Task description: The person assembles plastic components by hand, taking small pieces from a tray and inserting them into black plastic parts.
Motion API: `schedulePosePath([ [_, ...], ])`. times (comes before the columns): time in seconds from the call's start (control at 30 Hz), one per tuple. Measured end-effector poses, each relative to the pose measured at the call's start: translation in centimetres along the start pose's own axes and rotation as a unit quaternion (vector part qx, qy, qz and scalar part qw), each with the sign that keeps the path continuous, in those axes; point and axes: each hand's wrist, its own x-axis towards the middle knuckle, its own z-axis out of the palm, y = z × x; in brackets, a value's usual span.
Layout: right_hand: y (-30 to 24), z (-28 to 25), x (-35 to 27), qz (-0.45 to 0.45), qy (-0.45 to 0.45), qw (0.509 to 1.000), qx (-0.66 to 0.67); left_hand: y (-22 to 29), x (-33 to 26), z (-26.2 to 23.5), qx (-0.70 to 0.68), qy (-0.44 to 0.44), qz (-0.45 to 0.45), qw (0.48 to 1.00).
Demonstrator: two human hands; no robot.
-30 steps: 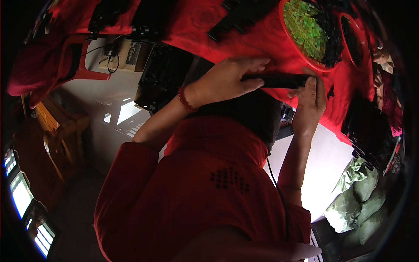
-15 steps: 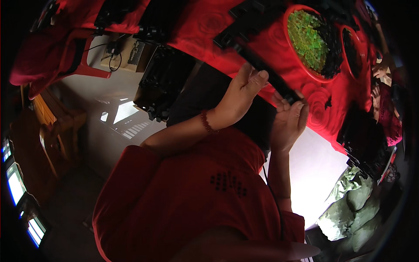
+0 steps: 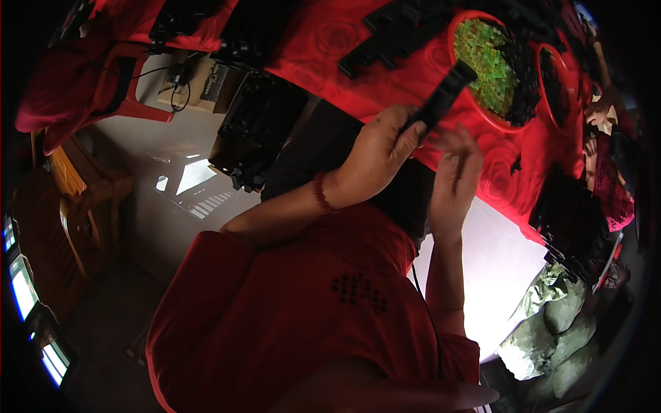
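My left hand (image 3: 375,155) is closed around a long black plastic piece (image 3: 446,95). The piece slants up and to the right, its far end over the near rim of a red bowl (image 3: 453,51). Green-yellow translucent small pieces (image 3: 485,62) fill much of that bowl, with small black parts (image 3: 527,93) along its right side. Just right of the black piece is my right hand (image 3: 456,179), its fingers bent and smeared by motion. Whether anything sits between those fingers cannot be made out.
More black pieces (image 3: 396,41) lie on the red tablecloth (image 3: 330,62). A second red bowl (image 3: 568,103) stands farther right. Stacked black parts (image 3: 571,213) occupy the right table edge, near another person's hand (image 3: 602,110). At left are a box of black parts (image 3: 258,131) and a red chair (image 3: 141,113).
The black piece has swung from pointing down-right to pointing up-right in my left hand. My right hand has come off its end and moved slightly down.
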Motion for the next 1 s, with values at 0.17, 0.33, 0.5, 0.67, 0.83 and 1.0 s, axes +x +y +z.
schedulePosePath([
  [0.17, -1.1, 0.6, 2.6, -0.048, 0.077, 0.996, -0.024, 0.7, -0.5, 0.5, 0.009, -0.057, -0.027, 0.998],
  [0.33, -0.7, 1.8, 2.4, -0.027, 0.07, 0.997, 0.004, 0.0, -0.6, 0.5, -0.106, -0.069, -0.117, 0.985],
  [0.5, 0.4, 1.9, 1.3, -0.122, 0.074, 0.987, -0.079, -0.3, -1.1, 0.5, -0.212, -0.07, -0.137, 0.965],
  [0.67, 0.3, 1.9, 0.6, -0.146, 0.062, 0.982, -0.102, -0.1, -1.4, 0.2, -0.25, -0.087, -0.152, 0.952],
  [0.83, 0.9, 2.1, 0.5, -0.103, 0.085, 0.989, -0.066, -0.2, -0.5, 0.0, -0.225, -0.101, -0.207, 0.947],
  [1.0, -0.1, 2.0, 1.8, -0.046, 0.087, 0.994, -0.057, 0.2, 0.9, -0.8, -0.165, -0.144, -0.254, 0.942],
])
